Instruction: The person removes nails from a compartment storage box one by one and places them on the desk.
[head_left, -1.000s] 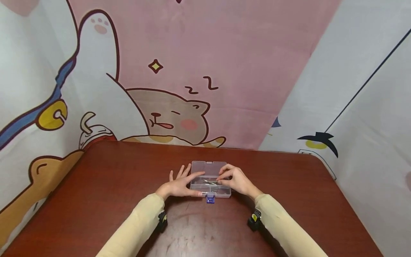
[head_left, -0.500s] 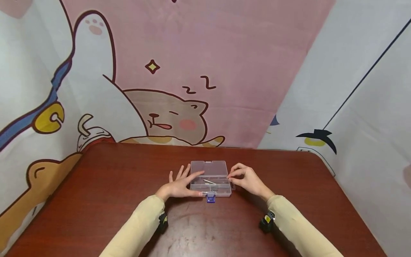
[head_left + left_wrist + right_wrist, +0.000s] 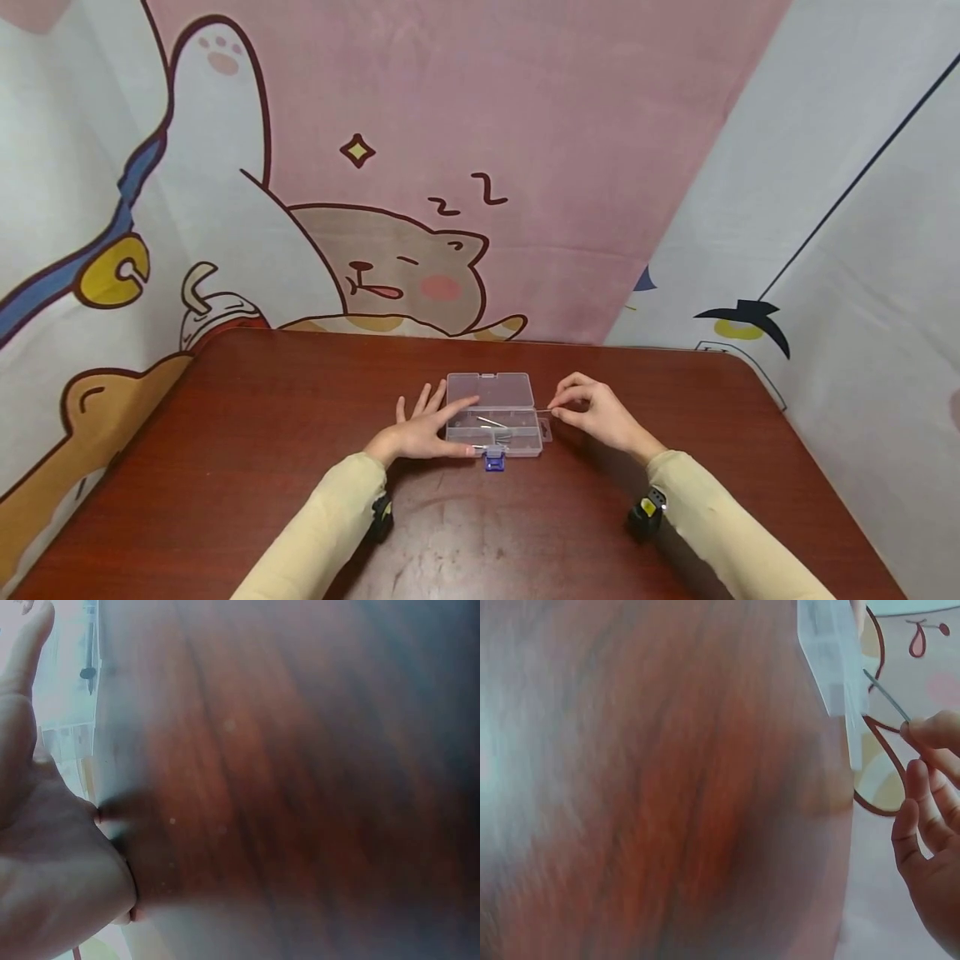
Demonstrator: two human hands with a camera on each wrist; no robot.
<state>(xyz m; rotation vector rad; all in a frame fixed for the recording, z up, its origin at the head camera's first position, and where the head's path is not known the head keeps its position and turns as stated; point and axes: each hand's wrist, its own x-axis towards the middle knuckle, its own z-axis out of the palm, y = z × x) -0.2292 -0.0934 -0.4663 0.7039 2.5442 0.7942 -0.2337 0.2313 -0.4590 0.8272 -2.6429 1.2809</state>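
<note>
A clear plastic compartment box (image 3: 525, 444) lies on the table with its lid (image 3: 491, 390) folded back and a blue latch (image 3: 494, 461) at the front. My left hand (image 3: 416, 439) rests at its left side, fingers spread and straight, index finger over the box and thumb at the front edge. Just right of the box, my right hand (image 3: 598, 410) pinches a thin metal rod (image 3: 886, 695) between thumb and fingertips. The rod points left toward the box; its exact kind is unclear. Several thin metal pieces (image 3: 491, 422) lie inside the compartments.
A clear flat tab (image 3: 546, 430) sticks out at the box's right side. The reddish-brown wooden table (image 3: 300, 417) has rounded far corners. Behind it hangs a cartoon-printed cloth (image 3: 562, 167).
My right hand has moved right, from over the box to beyond its right edge, drawing the thin metal rod along. The left hand has stayed in place.
</note>
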